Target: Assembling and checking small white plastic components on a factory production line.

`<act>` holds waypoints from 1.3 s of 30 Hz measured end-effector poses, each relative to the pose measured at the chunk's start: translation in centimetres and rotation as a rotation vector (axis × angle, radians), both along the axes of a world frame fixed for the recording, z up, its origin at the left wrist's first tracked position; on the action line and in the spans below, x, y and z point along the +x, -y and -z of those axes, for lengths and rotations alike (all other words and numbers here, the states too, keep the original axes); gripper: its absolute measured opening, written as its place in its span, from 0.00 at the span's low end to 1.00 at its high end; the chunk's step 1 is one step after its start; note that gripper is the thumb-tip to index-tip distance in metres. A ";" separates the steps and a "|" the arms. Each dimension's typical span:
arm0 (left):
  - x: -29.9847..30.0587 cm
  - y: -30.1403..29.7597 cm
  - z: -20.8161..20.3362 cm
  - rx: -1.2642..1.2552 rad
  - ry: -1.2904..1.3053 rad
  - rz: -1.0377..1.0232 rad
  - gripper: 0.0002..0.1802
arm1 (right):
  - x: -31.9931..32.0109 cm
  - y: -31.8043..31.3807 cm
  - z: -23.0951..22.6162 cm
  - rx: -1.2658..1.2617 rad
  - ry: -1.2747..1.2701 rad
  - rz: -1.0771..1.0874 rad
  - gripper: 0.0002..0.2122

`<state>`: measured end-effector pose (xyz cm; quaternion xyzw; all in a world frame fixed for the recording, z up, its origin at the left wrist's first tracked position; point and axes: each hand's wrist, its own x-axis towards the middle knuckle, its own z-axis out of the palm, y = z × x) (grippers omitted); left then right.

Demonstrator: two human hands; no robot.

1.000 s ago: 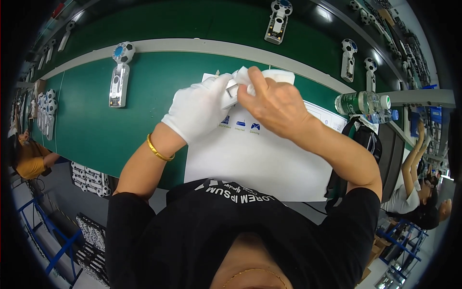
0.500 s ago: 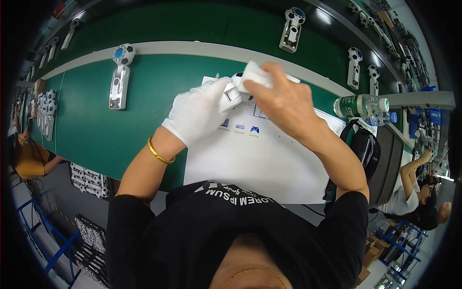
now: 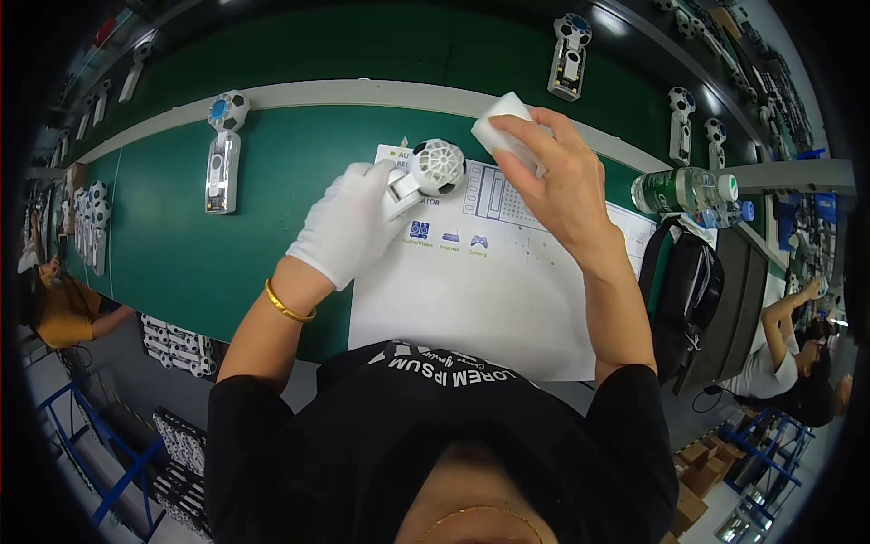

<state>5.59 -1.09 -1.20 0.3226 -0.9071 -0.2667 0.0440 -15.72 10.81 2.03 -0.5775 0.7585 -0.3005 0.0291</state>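
My left hand (image 3: 349,222), in a white glove with a gold bracelet at the wrist, is closed around the white handle of a device with a football-patterned round head (image 3: 439,167). The head points up and to the right, its net-like face showing. Bare, my right hand (image 3: 564,186) pinches a white sponge block (image 3: 504,123) between thumb and fingers, to the right of the device and apart from it. Under both hands lies a large white printed sheet (image 3: 471,308) with small blue icons and a line drawing.
A similar device (image 3: 222,163) lies on the green table (image 3: 272,208) at left. More devices (image 3: 569,63) rest beyond the pale rail (image 3: 362,93). At right are plastic bottles (image 3: 680,190) and a black bag (image 3: 681,290). People work at both sides.
My right hand with the sponge has moved right, off the device. The device's round head, mostly covered before, now shows fully, and my left hand has shifted slightly left and down.
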 end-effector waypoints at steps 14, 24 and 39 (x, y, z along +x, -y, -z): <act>-0.4 1.4 -1.8 0.415 -0.192 -0.176 0.21 | 0.8 -1.9 3.7 -0.123 0.485 0.137 0.15; -0.8 0.0 -2.2 0.929 -0.462 -0.272 0.17 | 0.3 -3.0 4.3 0.090 0.208 0.249 0.15; 1.0 2.1 1.3 2.492 -1.118 0.212 0.27 | -0.6 -4.8 5.1 -0.011 0.235 0.305 0.16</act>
